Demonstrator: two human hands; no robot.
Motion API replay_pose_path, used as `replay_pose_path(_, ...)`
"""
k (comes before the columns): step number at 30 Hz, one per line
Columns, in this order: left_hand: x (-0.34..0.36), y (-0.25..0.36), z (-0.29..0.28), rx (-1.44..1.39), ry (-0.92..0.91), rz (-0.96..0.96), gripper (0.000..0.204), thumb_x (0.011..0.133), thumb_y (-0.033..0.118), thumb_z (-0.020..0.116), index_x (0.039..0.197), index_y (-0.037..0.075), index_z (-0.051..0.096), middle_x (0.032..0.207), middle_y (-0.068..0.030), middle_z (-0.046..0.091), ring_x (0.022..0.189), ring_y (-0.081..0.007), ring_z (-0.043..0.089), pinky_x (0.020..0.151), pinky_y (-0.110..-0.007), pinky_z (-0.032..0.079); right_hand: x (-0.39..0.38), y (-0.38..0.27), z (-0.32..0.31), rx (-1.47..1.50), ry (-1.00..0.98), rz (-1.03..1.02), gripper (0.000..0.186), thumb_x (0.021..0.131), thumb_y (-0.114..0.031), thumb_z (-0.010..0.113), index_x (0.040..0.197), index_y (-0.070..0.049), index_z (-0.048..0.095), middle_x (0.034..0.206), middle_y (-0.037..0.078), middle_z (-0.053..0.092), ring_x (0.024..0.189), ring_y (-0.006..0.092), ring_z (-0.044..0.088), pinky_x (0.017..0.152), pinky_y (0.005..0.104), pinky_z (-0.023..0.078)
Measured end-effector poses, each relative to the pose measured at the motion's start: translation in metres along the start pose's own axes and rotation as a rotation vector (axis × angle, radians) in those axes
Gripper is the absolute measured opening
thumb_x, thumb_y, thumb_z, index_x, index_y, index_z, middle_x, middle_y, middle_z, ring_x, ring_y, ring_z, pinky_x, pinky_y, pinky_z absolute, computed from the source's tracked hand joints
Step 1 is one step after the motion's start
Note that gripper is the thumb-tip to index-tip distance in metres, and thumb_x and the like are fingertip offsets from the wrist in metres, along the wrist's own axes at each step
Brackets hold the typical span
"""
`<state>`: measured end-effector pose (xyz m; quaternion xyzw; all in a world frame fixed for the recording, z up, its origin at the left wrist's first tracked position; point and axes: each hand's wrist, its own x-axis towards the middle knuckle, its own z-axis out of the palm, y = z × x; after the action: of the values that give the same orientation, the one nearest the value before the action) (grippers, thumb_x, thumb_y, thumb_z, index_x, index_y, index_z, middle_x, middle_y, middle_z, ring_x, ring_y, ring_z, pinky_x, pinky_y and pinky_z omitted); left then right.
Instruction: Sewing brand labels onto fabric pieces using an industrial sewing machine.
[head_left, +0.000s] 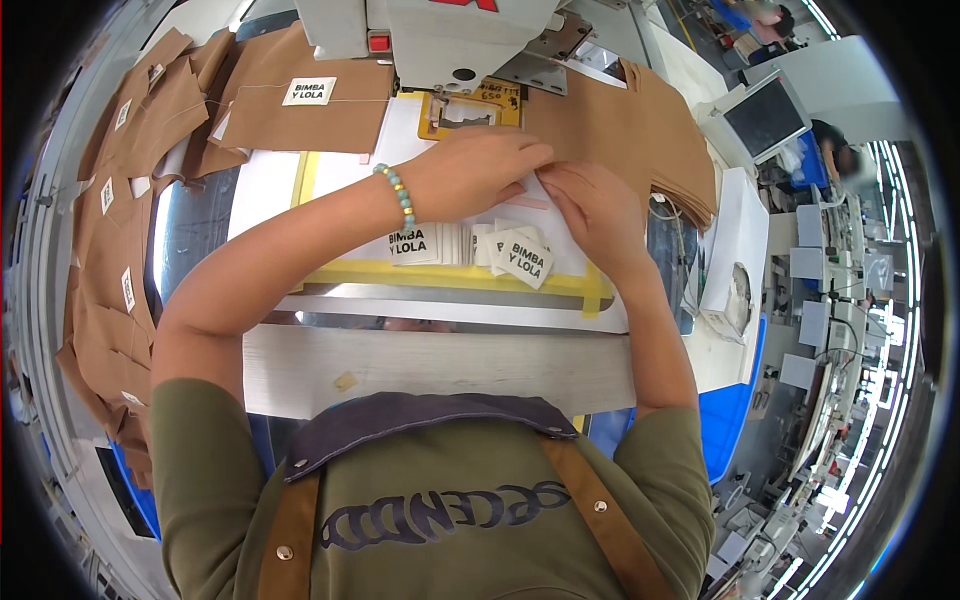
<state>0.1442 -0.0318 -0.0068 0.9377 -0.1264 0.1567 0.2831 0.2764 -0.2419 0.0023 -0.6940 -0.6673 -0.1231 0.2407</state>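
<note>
My left hand, with a beaded bracelet at the wrist, reaches across the white work board. My right hand meets it fingertip to fingertip; both are closed, and whatever they pinch is hidden. A thin pink strip lies beneath the fingers. Below them sit a row of white printed labels and a loose pile of similar labels. Just beyond my hands is a yellow frame under the white machine head.
Brown fabric pieces with white labels cover the left and back; more are stacked at right. A monitor, white box and blue bin stand at right. A pale board edges the front. Another person is beyond.
</note>
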Motion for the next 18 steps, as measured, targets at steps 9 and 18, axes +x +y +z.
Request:
replay_pose_path(9, -0.001, -0.024, 0.009, 0.221, 0.044, 0.251, 0.013, 0.089, 0.008, 0.070, 0.102, 0.006, 0.070, 0.099, -0.0072, 0.069, 0.099, -0.0276, 0.069, 0.086, -0.040, 0.059, -0.041, -0.015, -0.042, -0.090, -0.160, 0.238, 0.042, 0.096, -0.016, 0.080, 0.136, -0.006, 0.072, 0.146, 0.011, 0.068, 0.133, 0.0337, 0.064, 0.109, 0.0465, 0.051)
replay_pose_path(18, -0.082, -0.047, -0.038, 0.503, 0.089, 0.334, 0.019, 0.086, 0.009, 0.073, 0.105, 0.006, 0.073, 0.111, -0.0039, 0.075, 0.099, -0.0234, 0.071, 0.086, -0.037, 0.061, -0.037, -0.016, -0.019, -0.119, -0.405, 0.227, 0.060, 0.108, -0.037, 0.063, 0.160, -0.008, 0.053, 0.170, 0.010, 0.048, 0.162, 0.0335, 0.034, 0.133, 0.0585, 0.021)
